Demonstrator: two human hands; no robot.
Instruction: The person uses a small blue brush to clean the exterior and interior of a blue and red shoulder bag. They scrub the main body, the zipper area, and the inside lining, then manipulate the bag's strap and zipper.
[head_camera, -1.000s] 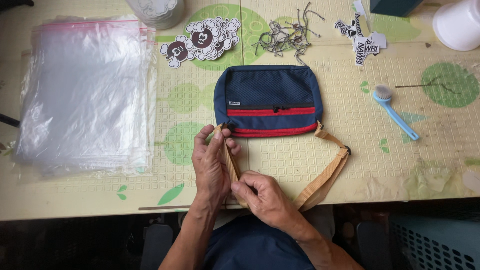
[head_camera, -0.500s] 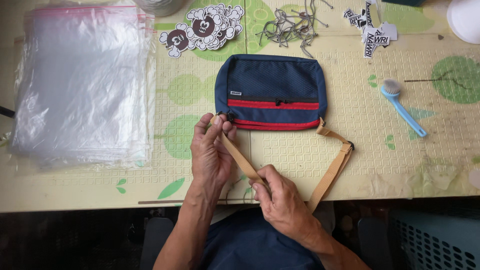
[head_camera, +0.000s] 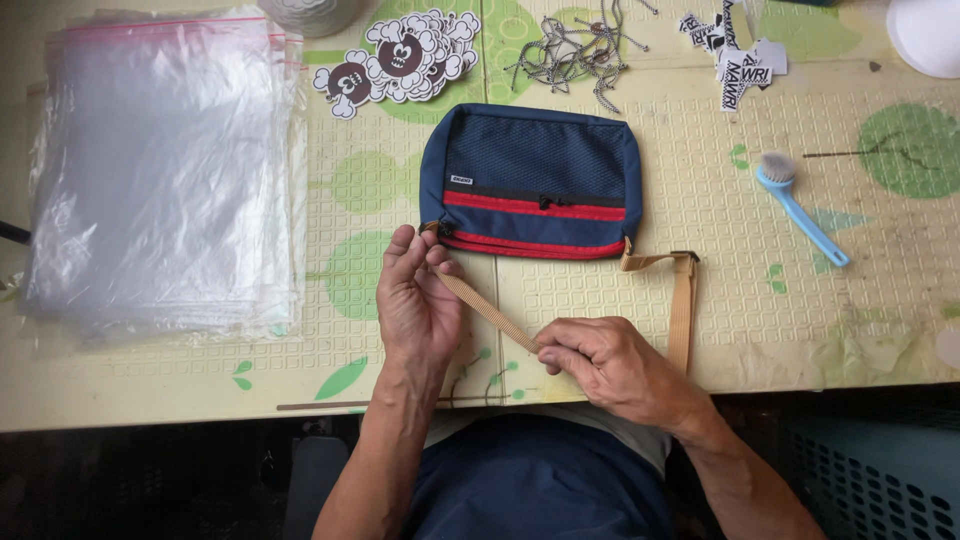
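The navy pouch bag (head_camera: 531, 180) lies flat on the desk (head_camera: 700, 330); left hand (head_camera: 415, 300) and right hand (head_camera: 600, 362) each pinch its tan strap (head_camera: 490, 312), closed fingers drawing it taut between them.

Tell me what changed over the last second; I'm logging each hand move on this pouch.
The right hand slid along the tan strap, away from the left hand, pulling that stretch straight and taut. The left hand kept its pinch near the navy pouch. The pouch, the stack of clear bags and the blue brush stayed put.
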